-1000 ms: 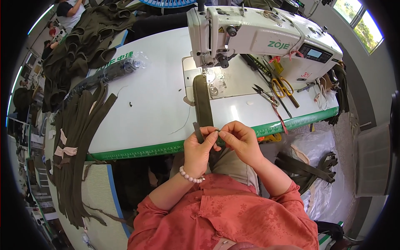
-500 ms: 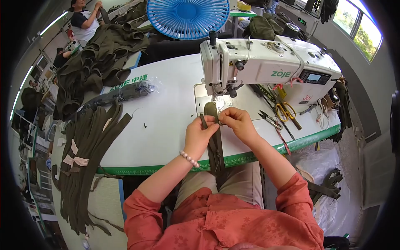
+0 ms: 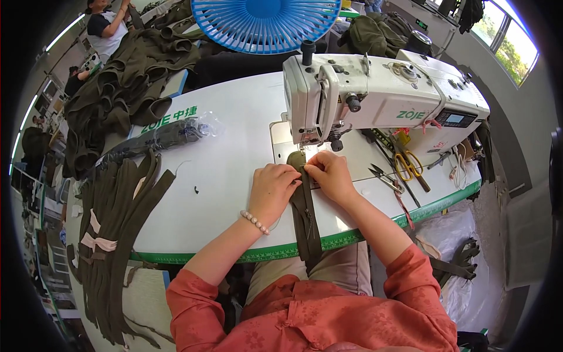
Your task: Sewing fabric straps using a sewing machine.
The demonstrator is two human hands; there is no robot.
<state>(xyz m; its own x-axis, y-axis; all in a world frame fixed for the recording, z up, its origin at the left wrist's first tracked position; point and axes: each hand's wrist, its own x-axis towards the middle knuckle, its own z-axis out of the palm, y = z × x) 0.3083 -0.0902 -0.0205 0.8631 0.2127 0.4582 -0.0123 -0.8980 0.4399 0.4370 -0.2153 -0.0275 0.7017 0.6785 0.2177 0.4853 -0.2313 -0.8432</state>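
Note:
A long olive-green fabric strip [image 3: 306, 232], with what looks like a zipper along it, runs from under the needle area of a white sewing machine [image 3: 381, 97] over the table's front edge toward my lap. My left hand [image 3: 271, 190] is on the strip's left edge, fingers curled and thumb side against the cloth. Its fingertips are partly hidden. On the opposite edge, my right hand [image 3: 329, 177] pinches the strip between thumb and forefinger, just below the presser foot [image 3: 302, 149]. The strip's rounded far end lies flat by the foot.
Yellow-handled scissors [image 3: 407, 166] and thread snips [image 3: 387, 179] lie right of the machine bed. A tied bundle of olive strips [image 3: 111, 217] hangs over the left edge. Beyond stand a pile of olive garments [image 3: 117, 94] and a blue fan [image 3: 264, 23]. Another person [image 3: 107, 26] works far left.
My left hand has turned palm-down and shifted slightly left; the folded edge it was pinching now lies lower. My right hand has stayed by the foot. The whole view has shifted slightly.

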